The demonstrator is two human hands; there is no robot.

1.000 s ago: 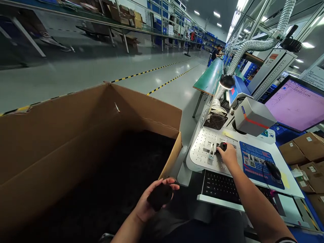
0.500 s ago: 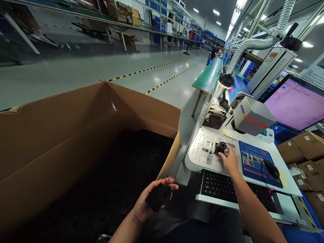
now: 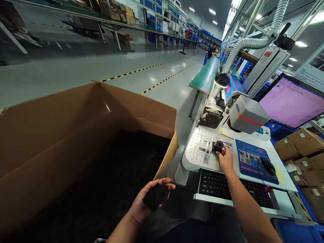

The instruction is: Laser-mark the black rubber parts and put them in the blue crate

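My left hand (image 3: pixel 141 202) has its fingers curled round a black rounded part (image 3: pixel 155 196), beside the edge of a big cardboard box (image 3: pixel 165 157). At the perforated metal plate (image 3: pixel 194 148), my right hand (image 3: pixel 226 160) grips a second black rounded part (image 3: pixel 218 146), with a small red spot on top. This one sits against a small metal fixture (image 3: pixel 207 149) on the plate. A grey box-shaped machine head (image 3: pixel 249 114) with an orange stripe is just beyond my right hand. Many dark pieces, hard to tell apart, fill the cardboard box.
A keyboard (image 3: pixel 215 184) lies on a pull-out tray below the plate. To the right are a blue mouse pad (image 3: pixel 249 158), a mouse (image 3: pixel 267 166) and a monitor (image 3: pixel 291 101). A fan (image 3: pixel 211 118) with a duct hose stands behind. Cartons (image 3: pixel 303 143) are stacked at the right.
The whole view has shifted slightly, so the scene sits a little further left. Both hands keep hold of their black parts, the right one still at the fixture.
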